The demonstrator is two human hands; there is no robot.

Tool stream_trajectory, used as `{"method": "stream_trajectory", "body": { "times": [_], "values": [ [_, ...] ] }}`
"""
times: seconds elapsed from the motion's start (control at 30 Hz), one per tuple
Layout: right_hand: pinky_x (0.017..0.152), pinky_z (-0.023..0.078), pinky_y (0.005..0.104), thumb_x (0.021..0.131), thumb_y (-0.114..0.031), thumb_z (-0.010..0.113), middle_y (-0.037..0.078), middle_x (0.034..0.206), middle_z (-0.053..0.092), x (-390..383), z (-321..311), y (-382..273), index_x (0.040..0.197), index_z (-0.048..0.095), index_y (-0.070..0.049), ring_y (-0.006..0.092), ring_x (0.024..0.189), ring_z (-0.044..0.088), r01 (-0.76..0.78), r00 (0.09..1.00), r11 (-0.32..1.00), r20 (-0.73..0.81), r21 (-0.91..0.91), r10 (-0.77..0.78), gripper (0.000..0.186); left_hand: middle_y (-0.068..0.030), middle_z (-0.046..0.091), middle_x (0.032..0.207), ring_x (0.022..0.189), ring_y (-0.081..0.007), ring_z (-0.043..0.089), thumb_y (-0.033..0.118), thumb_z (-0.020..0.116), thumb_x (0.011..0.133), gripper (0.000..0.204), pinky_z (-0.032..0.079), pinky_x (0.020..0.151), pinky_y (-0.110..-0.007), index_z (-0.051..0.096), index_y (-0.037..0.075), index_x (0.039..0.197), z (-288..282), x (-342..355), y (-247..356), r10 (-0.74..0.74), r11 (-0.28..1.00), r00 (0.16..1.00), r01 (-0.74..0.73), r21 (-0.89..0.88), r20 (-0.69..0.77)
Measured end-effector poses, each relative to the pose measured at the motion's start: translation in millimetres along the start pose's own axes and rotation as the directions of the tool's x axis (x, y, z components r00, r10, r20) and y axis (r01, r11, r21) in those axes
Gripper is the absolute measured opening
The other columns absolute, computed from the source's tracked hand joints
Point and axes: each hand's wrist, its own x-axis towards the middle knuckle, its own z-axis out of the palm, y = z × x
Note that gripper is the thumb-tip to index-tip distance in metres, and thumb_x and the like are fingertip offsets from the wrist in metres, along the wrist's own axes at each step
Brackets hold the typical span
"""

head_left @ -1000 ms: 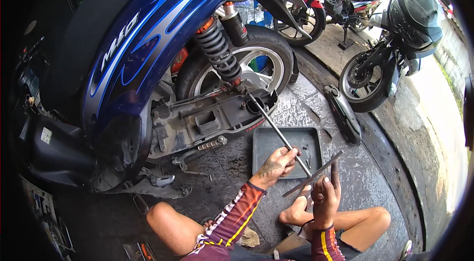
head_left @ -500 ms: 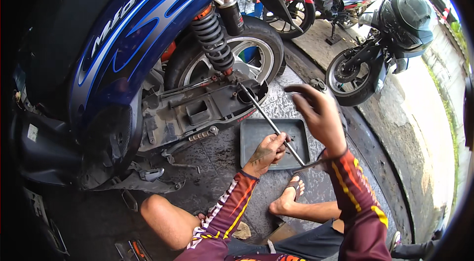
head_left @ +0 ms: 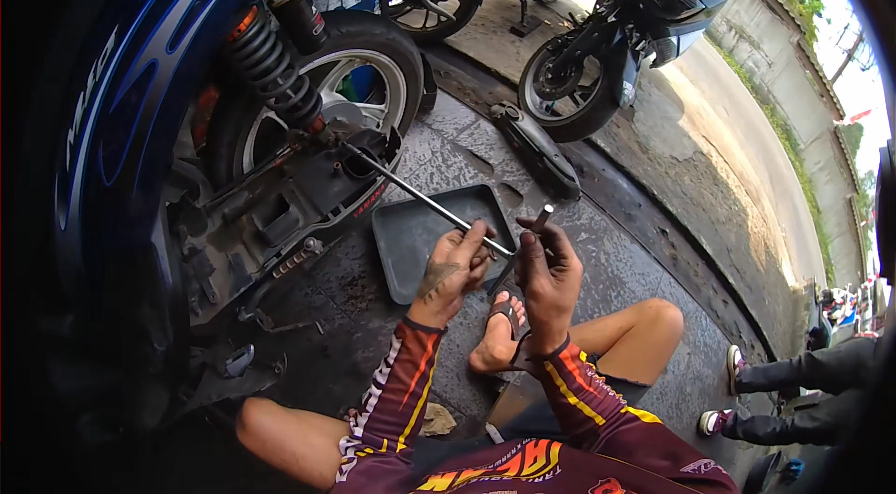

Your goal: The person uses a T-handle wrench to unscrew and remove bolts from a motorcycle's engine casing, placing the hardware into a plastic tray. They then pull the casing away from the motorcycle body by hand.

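Note:
A long metal T-handle wrench (head_left: 411, 189) slants from the scooter's crankcase cover area (head_left: 308, 186) down toward me. Its far tip meets the casing near the lower end of the shock absorber (head_left: 275, 74); the exact fastener is too small to make out. My left hand (head_left: 450, 272) is closed around the shaft near its handle end. Close beside it on the right, my right hand (head_left: 549, 275) grips the cross handle, whose end sticks up past the thumb and fingers. Both hands are over the right part of a grey tray (head_left: 406, 247).
The scooter's rear wheel (head_left: 401, 111) stands behind the casing. A long dark cover-like part (head_left: 537, 148) lies on the floor beyond the tray. Parked at the back is a dark motorcycle (head_left: 597, 55). A person's legs (head_left: 793, 391) show at the right.
My right hand has come down from open in the air and closed on the wrench's cross handle, which has turned. The view has shifted, so the scooter appears farther left.

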Motion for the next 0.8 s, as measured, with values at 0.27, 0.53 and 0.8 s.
{"method": "stream_trajectory", "body": {
  "times": [0.27, 0.53, 0.8],
  "values": [
    [0.057, 0.05, 0.0356, 0.068, -0.008, 0.056, 0.014, 0.068, 0.064, -28, -95, 10, 0.078, 0.071, -0.011, 0.0275, 0.064, 0.065, 0.339, 0.743, 0.671, 0.625, -0.66, 0.24, 0.019, 0.0076, 0.032, 0.058, 0.043, -0.0017, 0.026, 0.033, 0.052, 0.093, 0.027, 0.018, 0.038, -0.018, 0.053, 0.007, 0.091, -2, -3, 26, 0.062, 0.995, 0.998, -0.063, 0.071, 0.011],
    [0.057, 0.044, 0.0286, 0.077, -0.001, 0.055, 0.015, 0.07, 0.06, 75, 34, -126, 0.093, 0.063, -0.001, 0.0208, 0.057, 0.057, 0.636, 0.655, 0.713, 0.696, -0.296, -0.295, 0.018, 0.0083, 0.031, 0.059, 0.044, -0.0013, 0.027, 0.036, 0.054, 0.091, 0.026, 0.018, 0.037, -0.018, 0.052, 0.01, 0.089, -22, -9, 15, 0.038, 0.997, 0.996, -0.033, 0.07, -0.077],
    [0.079, 0.049, 0.0435, 0.074, -0.035, 0.063, 0.023, 0.093, 0.064, 166, 190, 16, 0.089, 0.067, 0.0, 0.0379, 0.09, 0.062, 0.594, 0.715, 0.414, 0.688, -0.69, 0.122, 0.038, 0.0081, 0.032, 0.058, 0.042, -0.0016, 0.028, 0.036, 0.052, 0.091, 0.024, 0.018, 0.036, -0.018, 0.051, 0.012, 0.087, -37, 9, -9, 0.025, 0.989, 1.0, -0.023, 0.143, -0.017]
  ]
}}
